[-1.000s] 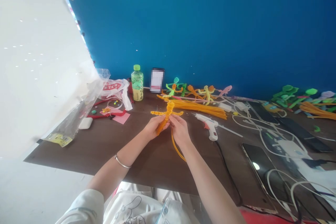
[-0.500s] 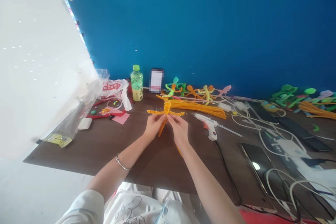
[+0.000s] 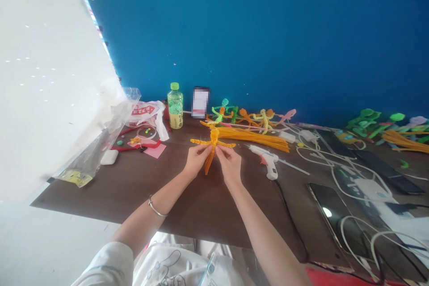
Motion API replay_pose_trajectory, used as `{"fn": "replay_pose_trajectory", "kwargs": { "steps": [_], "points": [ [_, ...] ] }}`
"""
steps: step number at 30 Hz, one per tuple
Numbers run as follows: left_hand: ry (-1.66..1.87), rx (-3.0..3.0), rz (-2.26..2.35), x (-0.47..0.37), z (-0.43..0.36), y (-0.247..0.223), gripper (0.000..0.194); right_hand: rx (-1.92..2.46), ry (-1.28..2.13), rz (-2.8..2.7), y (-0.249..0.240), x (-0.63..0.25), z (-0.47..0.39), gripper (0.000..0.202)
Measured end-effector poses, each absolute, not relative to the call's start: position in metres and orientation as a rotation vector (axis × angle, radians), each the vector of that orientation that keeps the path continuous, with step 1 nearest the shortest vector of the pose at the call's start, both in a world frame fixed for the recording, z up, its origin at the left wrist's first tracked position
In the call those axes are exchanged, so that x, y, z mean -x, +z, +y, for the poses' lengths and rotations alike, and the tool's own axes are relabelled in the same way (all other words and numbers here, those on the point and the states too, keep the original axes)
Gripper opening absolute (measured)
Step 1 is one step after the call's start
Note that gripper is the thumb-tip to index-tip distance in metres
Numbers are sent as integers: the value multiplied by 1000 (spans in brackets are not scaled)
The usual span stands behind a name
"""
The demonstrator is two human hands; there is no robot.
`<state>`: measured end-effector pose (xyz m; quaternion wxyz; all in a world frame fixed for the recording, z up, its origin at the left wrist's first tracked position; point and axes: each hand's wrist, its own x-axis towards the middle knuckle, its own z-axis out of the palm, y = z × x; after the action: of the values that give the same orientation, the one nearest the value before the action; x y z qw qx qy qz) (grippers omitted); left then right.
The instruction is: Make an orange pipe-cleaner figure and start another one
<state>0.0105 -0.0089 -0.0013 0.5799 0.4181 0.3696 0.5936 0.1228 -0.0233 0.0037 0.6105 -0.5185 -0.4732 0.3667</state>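
An orange pipe-cleaner figure (image 3: 214,137) is held up over the middle of the table, with two arms stretched sideways and straight strands hanging below. My left hand (image 3: 197,161) pinches it at the waist from the left side. From the right, my right hand (image 3: 229,162) pinches the same spot, its fingertips close to those of the left. Both hands are closed, and the fingertips partly hide the lower body. Behind the figure lies a bundle of orange pipe cleaners (image 3: 254,137).
To the right lie a white hot glue gun (image 3: 268,160) and a phone (image 3: 330,214) among white cables. A green-capped bottle (image 3: 175,106) and an upright phone (image 3: 200,103) stand at the back. Finished pipe-cleaner figures (image 3: 264,120) line the wall. Plastic bags (image 3: 147,114) lie left.
The hanging strands have come together between my hands; one that stuck out under the right wrist no longer shows there. Both hands keep their pinch at nearly the same place.
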Motion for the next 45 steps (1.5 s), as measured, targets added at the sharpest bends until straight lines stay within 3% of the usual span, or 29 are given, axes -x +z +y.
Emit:
{"fn": "replay_pose_trajectory", "kwargs": {
  "steps": [7,20,36,45],
  "points": [
    [1278,-875,679,-8,-8,0,30,1144,956,-968,12,-119,-27,24],
    [1186,-705,603,-1,-4,2,19,1051,1112,-982,13,-121,-25,26],
    [1312,-667,771,-6,-5,5,22,1213,796,-1147,24,-117,-35,25],
    [1280,-559,694,-8,-7,3,18,1217,878,-1103,23,-115,-33,22]
  ]
}}
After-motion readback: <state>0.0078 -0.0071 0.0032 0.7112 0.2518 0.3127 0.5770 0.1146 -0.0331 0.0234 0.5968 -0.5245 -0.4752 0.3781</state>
